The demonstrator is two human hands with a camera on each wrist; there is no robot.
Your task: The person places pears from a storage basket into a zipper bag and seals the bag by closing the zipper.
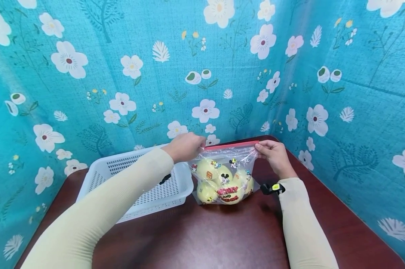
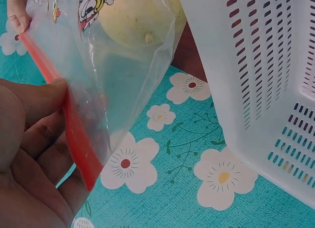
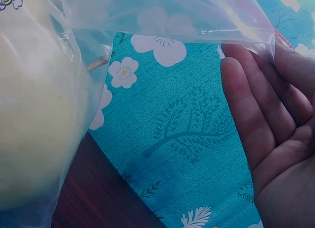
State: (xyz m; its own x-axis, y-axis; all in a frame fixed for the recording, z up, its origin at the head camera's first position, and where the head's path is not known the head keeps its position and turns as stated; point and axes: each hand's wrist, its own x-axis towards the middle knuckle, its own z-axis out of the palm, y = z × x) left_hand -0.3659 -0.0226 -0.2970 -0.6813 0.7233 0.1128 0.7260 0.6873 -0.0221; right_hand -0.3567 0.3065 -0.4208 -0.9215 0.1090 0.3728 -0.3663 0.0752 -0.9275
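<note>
A clear zip bag [image 1: 227, 189] with a red top strip and cartoon prints stands upright on the table. Inside it are several pale yellow-green fruits [image 1: 207, 169] that look like pears; a brown stem shows on one fruit [image 3: 39, 105] in the right wrist view. My left hand [image 1: 187, 146] pinches the red strip [image 2: 81, 144] near its left end between thumb and fingers. At the other top corner, my right hand [image 1: 273, 155] pinches the bag's edge with thumb and forefinger. The strip is stretched between both hands.
A white perforated plastic basket [image 1: 185, 179] stands left of the bag, partly behind my left forearm. Both rest on a dark red-brown table [image 1: 202, 237]. Blue flowered cloth [image 1: 175, 86] hangs close behind the table and along its right side.
</note>
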